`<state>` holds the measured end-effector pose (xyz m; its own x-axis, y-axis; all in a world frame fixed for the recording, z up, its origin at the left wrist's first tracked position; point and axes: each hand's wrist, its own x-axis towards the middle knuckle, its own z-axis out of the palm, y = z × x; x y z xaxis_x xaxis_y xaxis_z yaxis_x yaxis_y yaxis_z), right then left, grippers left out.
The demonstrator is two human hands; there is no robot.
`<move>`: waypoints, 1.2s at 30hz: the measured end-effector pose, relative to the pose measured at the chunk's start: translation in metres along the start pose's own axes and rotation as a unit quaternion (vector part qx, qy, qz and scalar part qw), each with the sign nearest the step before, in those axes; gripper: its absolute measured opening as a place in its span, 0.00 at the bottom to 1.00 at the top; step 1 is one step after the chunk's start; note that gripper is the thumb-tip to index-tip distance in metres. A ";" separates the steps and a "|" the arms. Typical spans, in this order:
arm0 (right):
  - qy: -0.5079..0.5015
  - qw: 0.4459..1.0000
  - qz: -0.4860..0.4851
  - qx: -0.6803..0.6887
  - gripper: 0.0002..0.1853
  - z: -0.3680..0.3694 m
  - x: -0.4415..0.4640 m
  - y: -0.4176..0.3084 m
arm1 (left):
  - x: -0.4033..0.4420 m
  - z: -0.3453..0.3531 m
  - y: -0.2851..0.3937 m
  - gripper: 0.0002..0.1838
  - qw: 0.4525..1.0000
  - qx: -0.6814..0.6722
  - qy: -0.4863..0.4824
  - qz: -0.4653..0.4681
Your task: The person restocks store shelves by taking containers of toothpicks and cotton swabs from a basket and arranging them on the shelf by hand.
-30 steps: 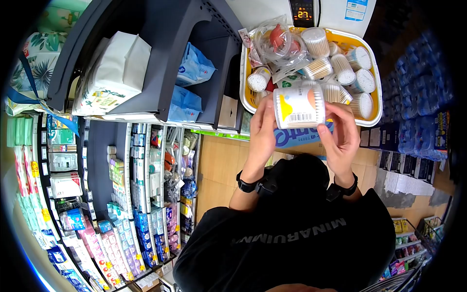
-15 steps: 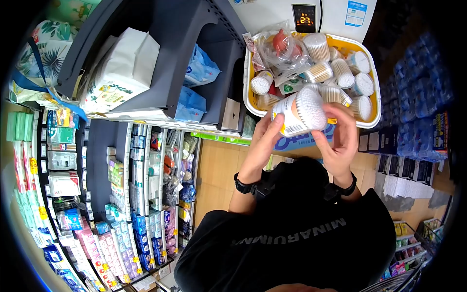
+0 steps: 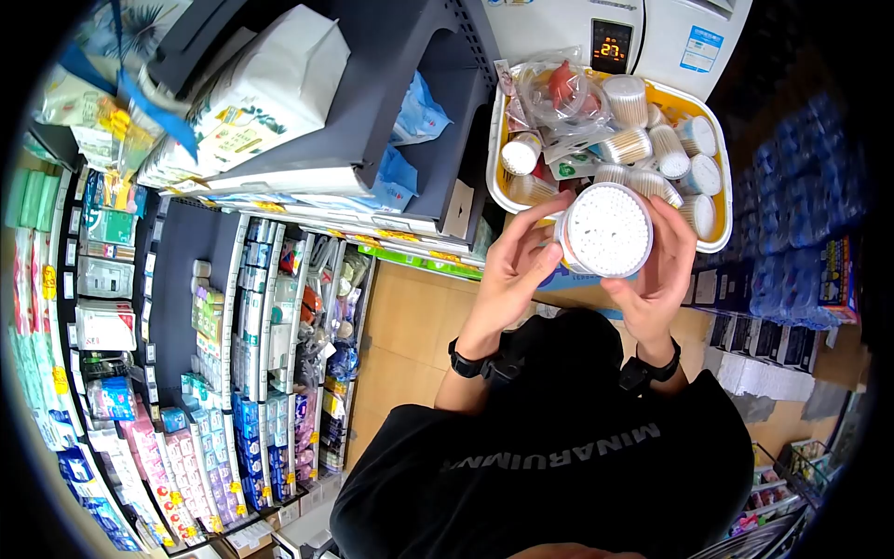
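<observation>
A round tub of cotton swabs [image 3: 609, 230] is held up between my two hands, its top turned to the camera so the white swab tips fill the circle. My left hand [image 3: 520, 264] is closed around its left side, thumb near the lower rim. On the opposite side, my right hand [image 3: 657, 270] curves round the tub with the thumb under its lower edge. Just beyond stands a white-and-yellow basket [image 3: 718, 244], holding several more swab tubs [image 3: 669, 152] and a clear plastic bag [image 3: 549, 104] with something reddish inside.
To the left rises a dark shelf unit [image 3: 391, 70] with white packs [image 3: 279, 84] and blue packs [image 3: 419, 112]. Racks of packaged goods [image 3: 214, 438] line the lower left. Wrapped blue bottles [image 3: 792, 205] are stacked at right. Behind the basket is a white appliance with a lit display [image 3: 611, 47].
The swab tub has turned from a tilted side view, with its label showing, to face the camera with its top. Both hands still grip it. The view has shifted slightly.
</observation>
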<state>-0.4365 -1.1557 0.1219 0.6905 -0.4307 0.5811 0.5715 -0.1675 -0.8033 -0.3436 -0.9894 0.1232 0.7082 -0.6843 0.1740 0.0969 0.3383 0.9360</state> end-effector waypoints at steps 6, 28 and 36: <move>-0.034 0.999 0.010 0.028 0.51 0.026 -0.008 -0.011 | -0.034 -0.015 0.015 0.25 0.997 0.044 0.038 0.057; -0.409 0.876 0.112 0.227 0.51 0.293 -0.088 -0.045 | -0.310 -0.115 0.127 0.39 0.848 0.306 0.404 0.152; -0.521 0.807 0.090 0.262 0.47 0.381 -0.146 -0.057 | -0.407 -0.124 0.143 0.37 0.763 0.320 0.542 0.151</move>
<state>-0.4010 -0.7450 0.1323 0.6249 0.6200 0.4745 0.3415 0.3294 -0.8803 -0.5315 -0.5819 0.1484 0.8266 0.4148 0.3803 -0.3002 -0.2466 0.9214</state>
